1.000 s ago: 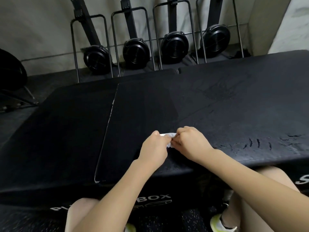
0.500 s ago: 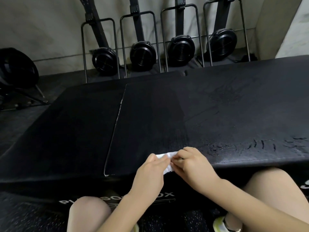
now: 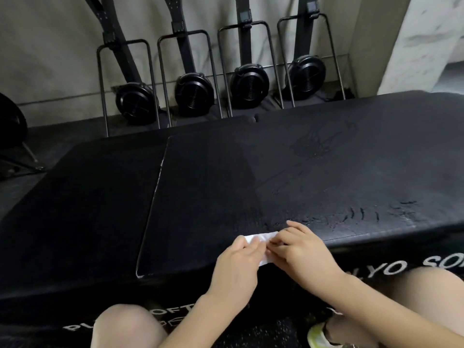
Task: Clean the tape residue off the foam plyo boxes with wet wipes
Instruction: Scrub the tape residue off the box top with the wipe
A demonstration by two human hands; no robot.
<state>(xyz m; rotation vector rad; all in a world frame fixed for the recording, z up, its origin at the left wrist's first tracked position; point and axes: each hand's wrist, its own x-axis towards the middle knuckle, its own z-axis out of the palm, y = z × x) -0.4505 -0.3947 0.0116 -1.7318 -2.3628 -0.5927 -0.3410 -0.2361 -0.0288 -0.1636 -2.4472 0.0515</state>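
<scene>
Two black foam plyo boxes lie side by side in front of me: a higher one (image 3: 301,172) on the right and a lower one (image 3: 82,212) on the left. Streaks of tape residue (image 3: 351,214) mark the right box near its front edge, with another smeared patch (image 3: 316,144) further back. A white wet wipe (image 3: 261,238) sits at the front edge of the right box. My left hand (image 3: 238,267) and my right hand (image 3: 298,249) both pinch it, thumbs and fingertips close together over the wipe.
Several black fan machines (image 3: 193,94) with metal frames stand against the grey wall behind the boxes. My bare knees (image 3: 125,325) and a yellow-green shoe (image 3: 319,335) are below the box front, which carries white lettering (image 3: 386,268).
Both hands with the wipe have drawn back toward me, from the top surface to the front edge of the right box. More of the wipe shows between the hands.
</scene>
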